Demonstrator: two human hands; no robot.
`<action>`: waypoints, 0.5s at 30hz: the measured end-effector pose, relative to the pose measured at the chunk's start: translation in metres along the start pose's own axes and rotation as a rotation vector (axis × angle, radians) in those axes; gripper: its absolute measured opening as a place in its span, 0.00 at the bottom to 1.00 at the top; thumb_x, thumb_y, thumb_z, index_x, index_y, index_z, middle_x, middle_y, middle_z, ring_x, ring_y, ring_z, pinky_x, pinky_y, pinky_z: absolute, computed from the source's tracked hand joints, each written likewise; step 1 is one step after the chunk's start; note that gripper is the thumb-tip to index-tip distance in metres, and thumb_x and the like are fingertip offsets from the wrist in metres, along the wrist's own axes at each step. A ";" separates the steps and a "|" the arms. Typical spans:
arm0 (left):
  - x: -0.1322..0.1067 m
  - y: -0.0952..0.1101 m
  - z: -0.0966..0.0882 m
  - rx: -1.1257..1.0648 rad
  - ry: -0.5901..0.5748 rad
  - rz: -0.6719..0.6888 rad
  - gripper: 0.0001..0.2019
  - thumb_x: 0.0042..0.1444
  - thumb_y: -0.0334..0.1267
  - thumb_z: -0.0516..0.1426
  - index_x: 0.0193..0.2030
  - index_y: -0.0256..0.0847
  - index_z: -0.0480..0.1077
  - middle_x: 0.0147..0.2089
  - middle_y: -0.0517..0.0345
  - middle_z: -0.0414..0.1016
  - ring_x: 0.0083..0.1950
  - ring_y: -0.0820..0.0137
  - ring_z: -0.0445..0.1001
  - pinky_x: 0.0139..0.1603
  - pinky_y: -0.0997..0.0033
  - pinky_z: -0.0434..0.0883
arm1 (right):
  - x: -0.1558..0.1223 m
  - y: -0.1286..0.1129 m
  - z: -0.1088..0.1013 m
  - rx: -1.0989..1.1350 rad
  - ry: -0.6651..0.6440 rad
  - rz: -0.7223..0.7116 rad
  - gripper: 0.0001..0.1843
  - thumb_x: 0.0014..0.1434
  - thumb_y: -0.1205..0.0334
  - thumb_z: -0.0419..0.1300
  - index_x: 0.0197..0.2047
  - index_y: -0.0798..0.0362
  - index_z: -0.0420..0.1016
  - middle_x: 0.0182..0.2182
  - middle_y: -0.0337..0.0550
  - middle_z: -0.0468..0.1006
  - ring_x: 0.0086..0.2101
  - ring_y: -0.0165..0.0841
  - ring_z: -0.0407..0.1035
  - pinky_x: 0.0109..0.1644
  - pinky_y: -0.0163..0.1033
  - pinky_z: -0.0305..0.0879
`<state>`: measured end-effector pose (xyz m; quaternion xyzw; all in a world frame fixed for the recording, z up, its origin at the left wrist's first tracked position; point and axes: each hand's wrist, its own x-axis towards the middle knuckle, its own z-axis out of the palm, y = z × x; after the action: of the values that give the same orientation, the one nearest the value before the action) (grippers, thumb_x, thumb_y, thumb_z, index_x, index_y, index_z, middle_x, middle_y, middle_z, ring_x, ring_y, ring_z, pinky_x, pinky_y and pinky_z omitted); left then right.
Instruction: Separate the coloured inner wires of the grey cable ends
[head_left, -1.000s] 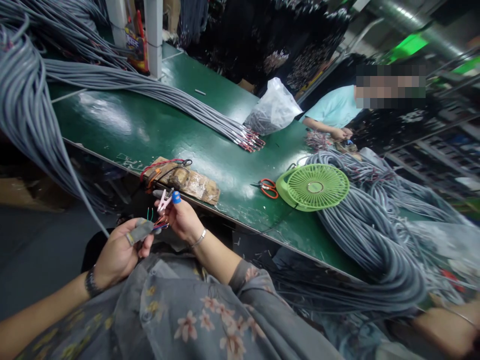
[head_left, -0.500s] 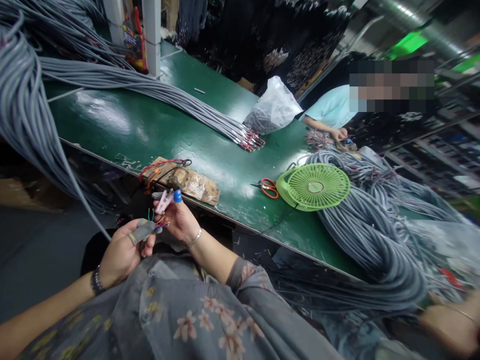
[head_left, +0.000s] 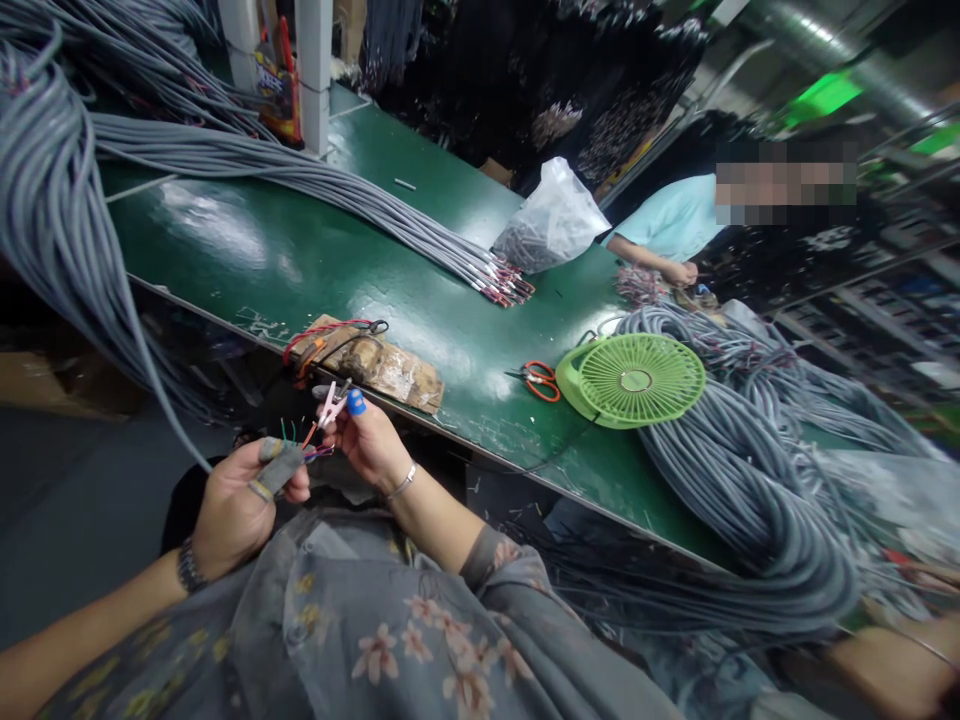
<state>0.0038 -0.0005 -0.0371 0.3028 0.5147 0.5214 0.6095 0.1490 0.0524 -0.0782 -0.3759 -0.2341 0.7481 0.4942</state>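
My left hand, with grey wraps on its fingers, is closed on the end of a grey cable. Thin coloured wires, green, orange and purple among them, fan out past its fingertips. A small pale pink clip-like tool is pinched in my right hand, which wears a blue cover on one fingertip. The tool's lower end is at the orange wire; whether its tips grip that wire is too small to tell.
On the green table are a wooden block with red and black leads, orange-handled scissors, a green fan, a plastic bag and grey cable bundles. A co-worker works across the table; another person's arm shows at lower right.
My hands have moved slightly apart, and the pink tool has turned, now showing a crossed shape. An orange wire now stretches between the left fingers and the tool.
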 end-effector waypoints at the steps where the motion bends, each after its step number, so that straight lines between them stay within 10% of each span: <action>1: 0.001 -0.001 -0.001 0.012 -0.005 0.013 0.10 0.32 0.39 0.73 0.19 0.43 0.77 0.17 0.60 0.76 0.19 0.71 0.72 0.21 0.73 0.72 | 0.001 0.000 0.001 0.005 -0.001 0.016 0.24 0.61 0.39 0.68 0.35 0.54 0.78 0.29 0.40 0.79 0.26 0.27 0.67 0.29 0.31 0.68; 15: 0.011 -0.006 0.003 0.067 -0.051 -0.001 0.10 0.34 0.41 0.72 0.19 0.42 0.77 0.18 0.60 0.76 0.19 0.72 0.71 0.21 0.74 0.71 | 0.009 0.003 0.006 0.121 0.035 0.079 0.21 0.60 0.42 0.71 0.34 0.53 0.77 0.28 0.40 0.79 0.26 0.29 0.70 0.30 0.34 0.68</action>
<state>0.0080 0.0088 -0.0454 0.3360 0.5161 0.4959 0.6122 0.1406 0.0597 -0.0797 -0.3670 -0.1648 0.7732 0.4902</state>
